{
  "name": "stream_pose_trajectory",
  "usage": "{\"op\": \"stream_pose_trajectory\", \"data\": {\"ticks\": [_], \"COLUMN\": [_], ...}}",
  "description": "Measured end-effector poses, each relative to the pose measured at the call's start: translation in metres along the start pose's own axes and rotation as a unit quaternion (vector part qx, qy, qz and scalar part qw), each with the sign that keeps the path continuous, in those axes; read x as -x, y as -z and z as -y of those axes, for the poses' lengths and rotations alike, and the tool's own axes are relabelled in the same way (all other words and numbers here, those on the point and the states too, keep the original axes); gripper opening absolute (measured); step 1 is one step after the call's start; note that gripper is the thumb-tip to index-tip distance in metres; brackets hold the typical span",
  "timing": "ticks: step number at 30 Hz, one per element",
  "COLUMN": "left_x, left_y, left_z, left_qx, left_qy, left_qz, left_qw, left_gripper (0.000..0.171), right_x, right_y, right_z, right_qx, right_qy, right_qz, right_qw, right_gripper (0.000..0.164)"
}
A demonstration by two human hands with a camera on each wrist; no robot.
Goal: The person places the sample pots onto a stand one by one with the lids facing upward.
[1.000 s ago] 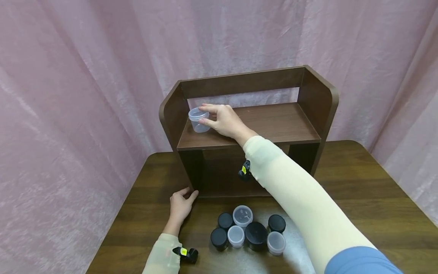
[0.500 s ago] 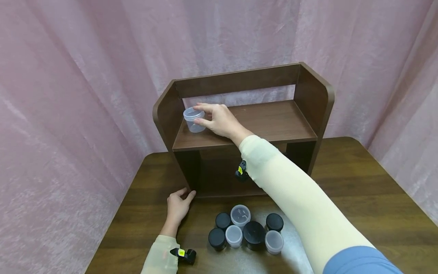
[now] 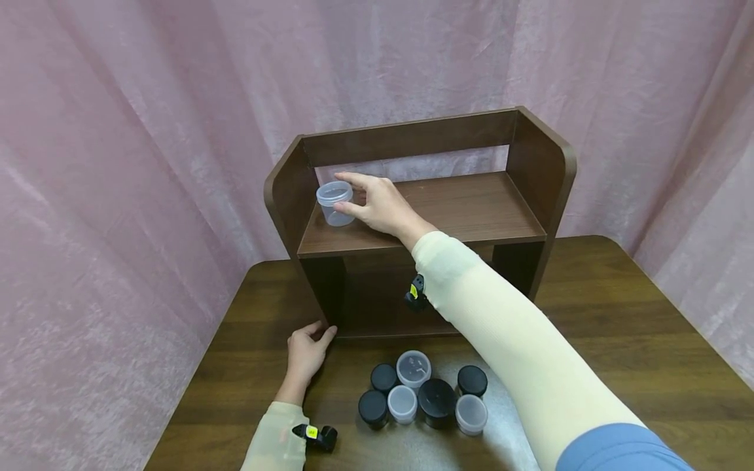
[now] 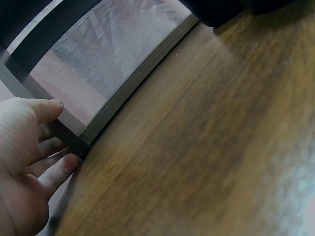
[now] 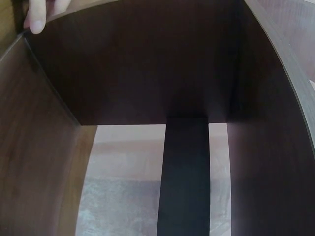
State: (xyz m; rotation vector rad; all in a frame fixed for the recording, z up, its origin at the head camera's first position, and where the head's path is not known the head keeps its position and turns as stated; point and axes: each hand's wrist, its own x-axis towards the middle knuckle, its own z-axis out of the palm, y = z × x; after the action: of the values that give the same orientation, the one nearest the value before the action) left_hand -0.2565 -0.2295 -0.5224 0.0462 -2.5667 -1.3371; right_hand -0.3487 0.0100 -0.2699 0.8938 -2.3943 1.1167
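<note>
In the head view a clear plastic jar [image 3: 334, 212] stands upright at the left end of the upper shelf. My right hand [image 3: 379, 206] is at its right side, thumb near the wall and fingers spread at the back of the rim. The index finger now looks raised off the rim. Below, my left hand [image 3: 306, 353] pinches the lower front corner of the wooden shelf unit [image 3: 471, 203] at its left side panel. The left wrist view shows that hand's fingertips [image 4: 69, 162] on the corner. In the right wrist view the jar is out of sight.
Several small jars stand on the table [image 3: 618, 314] before the unit: black-lidded jars [image 3: 437, 399] among translucent ones [image 3: 413, 368]. Tall side panels [image 3: 548, 170] and a back rail [image 3: 406, 140] bound the upper shelf. A pink curtain [image 3: 177, 131] hangs behind.
The right index finger has lifted slightly away from the jar's rim, while the jar stays at about the same place. The left hand keeps its hold; the head view has shifted a little.
</note>
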Motion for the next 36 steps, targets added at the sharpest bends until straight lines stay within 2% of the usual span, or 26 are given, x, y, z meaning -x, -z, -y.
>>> {"op": "stream_pose_trajectory", "data": {"ticks": [5,11,20,25,31,36], "left_x": [0.001,-0.001,-0.001,-0.001,-0.003,-0.005], "left_y": [-0.001,-0.001,-0.001,-0.001,0.0,-0.001], "left_z": [-0.001,-0.003,-0.003,-0.003,-0.005,-0.007], "left_qx": [-0.001,-0.008,-0.003,-0.002,-0.002,0.0], "left_qy": [0.0,-0.004,0.004,0.003,0.004,0.006], "left_qz": [0.003,0.009,0.009,0.008,0.003,0.009], "left_qw": [1.0,0.9999,1.0,1.0,1.0,0.9999], "left_gripper": [0.056,0.057,0.056,0.056,0.053,0.056], "right_x": [-0.001,-0.001,0.001,0.002,0.011,0.029], "right_y": [0.002,0.006,0.008,0.01,0.017,0.027], "right_z": [0.0,0.0,0.001,0.004,0.012,0.021], "right_qx": [0.019,0.028,0.03,0.034,-0.002,-0.024], "right_qy": [-0.009,-0.017,-0.005,0.022,0.056,0.081], "right_qz": [-0.003,-0.035,-0.115,-0.154,-0.146,-0.125], "right_qw": [1.0,0.999,0.993,0.987,0.988,0.989], "right_gripper": [0.064,0.064,0.05,0.045,0.042,0.04]}}
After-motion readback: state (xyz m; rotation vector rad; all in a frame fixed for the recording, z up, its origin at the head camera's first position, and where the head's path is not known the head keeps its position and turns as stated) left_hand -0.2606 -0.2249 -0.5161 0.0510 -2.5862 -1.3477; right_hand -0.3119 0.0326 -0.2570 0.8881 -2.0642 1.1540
